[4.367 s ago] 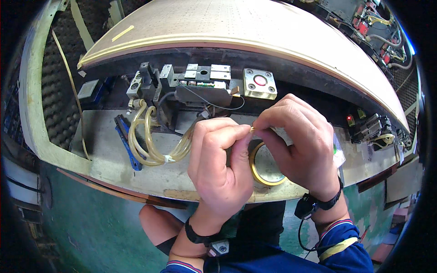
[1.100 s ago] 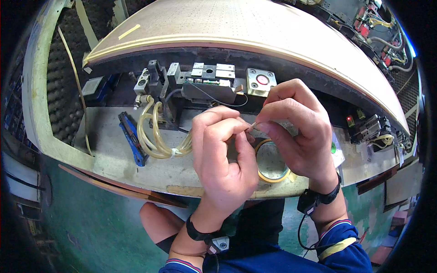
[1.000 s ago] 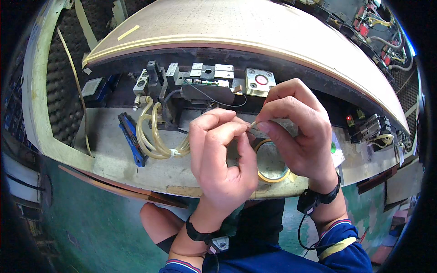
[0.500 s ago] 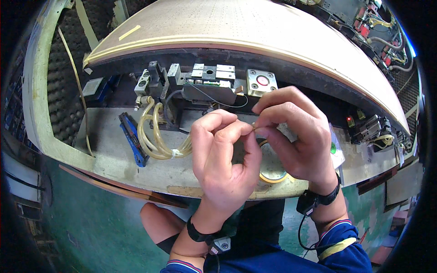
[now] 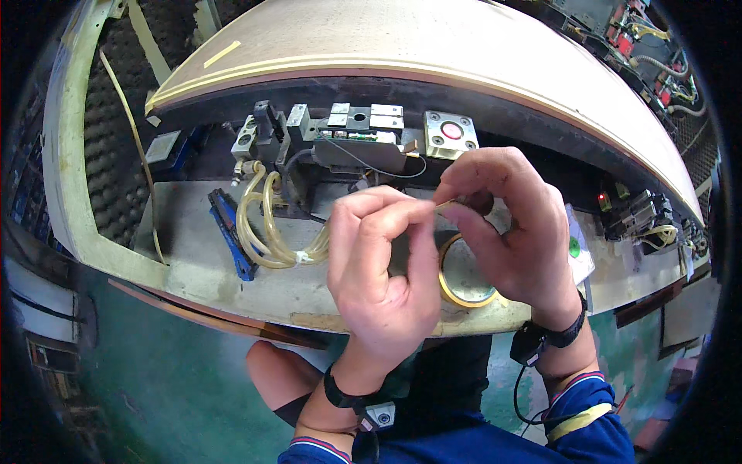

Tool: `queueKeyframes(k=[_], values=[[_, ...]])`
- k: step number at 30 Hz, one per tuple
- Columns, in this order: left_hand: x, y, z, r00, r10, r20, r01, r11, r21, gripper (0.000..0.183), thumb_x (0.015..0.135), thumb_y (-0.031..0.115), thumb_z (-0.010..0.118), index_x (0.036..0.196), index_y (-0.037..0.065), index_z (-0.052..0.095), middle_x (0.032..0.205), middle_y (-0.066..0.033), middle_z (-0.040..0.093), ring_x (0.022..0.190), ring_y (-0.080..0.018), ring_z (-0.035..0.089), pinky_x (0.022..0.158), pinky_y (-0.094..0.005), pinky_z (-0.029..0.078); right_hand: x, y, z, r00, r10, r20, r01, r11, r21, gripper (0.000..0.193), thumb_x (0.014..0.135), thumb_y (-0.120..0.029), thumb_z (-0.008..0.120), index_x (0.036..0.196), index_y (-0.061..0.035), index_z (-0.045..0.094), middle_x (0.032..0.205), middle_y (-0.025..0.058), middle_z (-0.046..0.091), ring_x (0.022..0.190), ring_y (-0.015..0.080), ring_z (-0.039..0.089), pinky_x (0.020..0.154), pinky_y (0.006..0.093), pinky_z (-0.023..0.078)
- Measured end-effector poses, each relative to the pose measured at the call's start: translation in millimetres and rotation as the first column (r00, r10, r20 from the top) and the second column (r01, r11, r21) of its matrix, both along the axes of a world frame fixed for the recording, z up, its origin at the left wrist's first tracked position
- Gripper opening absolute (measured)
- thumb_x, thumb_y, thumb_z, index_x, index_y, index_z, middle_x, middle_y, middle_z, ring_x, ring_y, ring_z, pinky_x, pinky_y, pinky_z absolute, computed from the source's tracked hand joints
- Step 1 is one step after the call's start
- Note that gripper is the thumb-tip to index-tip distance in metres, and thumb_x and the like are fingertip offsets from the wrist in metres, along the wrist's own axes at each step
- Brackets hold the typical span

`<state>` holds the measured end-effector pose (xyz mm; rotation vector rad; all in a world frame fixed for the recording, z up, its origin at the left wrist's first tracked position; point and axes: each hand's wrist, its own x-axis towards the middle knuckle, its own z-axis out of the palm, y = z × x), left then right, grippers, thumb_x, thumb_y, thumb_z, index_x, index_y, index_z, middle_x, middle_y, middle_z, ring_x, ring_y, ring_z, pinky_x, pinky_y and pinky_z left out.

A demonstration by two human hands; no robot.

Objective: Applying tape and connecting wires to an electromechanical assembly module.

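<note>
My left hand (image 5: 386, 271) and my right hand (image 5: 514, 232) meet over the near edge of the workbench, fingertips almost touching. Between their pinched fingers is a small, thin yellowish piece (image 5: 445, 205), mostly hidden; its kind cannot be made out. Both thumbs press toward the index fingers. Just below my right hand a roll of yellow tape (image 5: 446, 288) lies flat on the bench (image 5: 193, 286), partly covered by the fingers. Beyond the hands stands a metal block with a red-ringed round centre (image 5: 451, 130).
Looped clear yellowish hoses (image 5: 255, 232) and a blue-handled cutter-like tool (image 5: 230, 236) lie left of my hands. Behind stand metal machine fixtures (image 5: 359, 131) with a thin cable, under a large curved pale board (image 5: 371, 46). A small machine unit (image 5: 641, 216) sits at right.
My right hand's fingers have drawn slightly away from the left fingertips, and more of the tape roll shows. The view has shifted a little; both hands still pinch the small piece.
</note>
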<state>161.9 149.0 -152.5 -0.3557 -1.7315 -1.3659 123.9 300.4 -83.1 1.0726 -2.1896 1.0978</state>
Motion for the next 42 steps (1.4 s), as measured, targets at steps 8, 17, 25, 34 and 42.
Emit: queueKeyframes(k=[8,17,25,34,42], values=[[1,11,-3,0.995,-0.105,-0.002,0.103,0.972,0.21,0.04,0.099,-0.013,0.064,0.136,-0.003,0.052,0.12,-0.0115,0.064,0.106,-0.0157,0.066,0.096,-0.0293,0.055,-4,0,-6,1.0,0.026,-0.011,-0.027,0.999,-0.036,0.026,0.092,0.005,0.078,0.116,-0.0012,0.07,0.102,0.0069,0.077,0.086,0.0136,0.074,0.075,0.027,0.058],[1,6,0,0.996,-0.085,-0.04,0.089,0.992,0.09,0.034,0.096,-0.016,0.068,0.127,-0.005,0.059,0.12,-0.0152,0.064,0.107,-0.0171,0.066,0.096,-0.0299,0.055,-4,1,-4,0.997,0.046,-0.067,-0.046,0.999,0.012,0.025,0.091,0.007,0.078,0.114,-0.0006,0.07,0.102,0.0094,0.078,0.085,0.0167,0.075,0.073,0.0288,0.059],[-1,3,7,0.998,0.037,-0.054,-0.036,0.999,0.023,0.019,0.091,-0.008,0.081,0.106,-0.003,0.072,0.101,-0.0156,0.07,0.089,-0.0277,0.069,0.078,-0.0355,0.056,0,3,8,0.975,0.026,-0.221,0.003,0.991,0.131,0.027,0.081,0.011,0.08,0.105,-0.0001,0.073,0.099,0.0109,0.079,0.083,0.0273,0.077,0.076,0.0333,0.062],[-5,8,-4,0.998,0.002,-0.067,0.004,0.996,0.09,0.019,0.094,-0.009,0.076,0.107,0.0,0.066,0.102,-0.0154,0.067,0.088,-0.0281,0.066,0.079,-0.036,0.054,4,-2,4,0.99,-0.011,-0.14,0.023,0.996,0.084,0.031,0.077,0.011,0.083,0.104,0.0006,0.073,0.097,0.0094,0.078,0.082,0.0227,0.076,0.069,0.0315,0.061],[-5,3,-5,0.996,-0.011,-0.085,0.017,0.997,0.073,0.023,0.092,-0.008,0.08,0.108,0.0,0.066,0.1,-0.015,0.068,0.086,-0.0269,0.067,0.076,-0.035,0.055,1,-2,5,0.988,0.016,-0.155,0.0,0.995,0.103,0.032,0.075,0.014,0.079,0.101,-0.003,0.075,0.091,0.0072,0.077,0.071,0.0222,0.07,0.066,0.0335,0.054]])
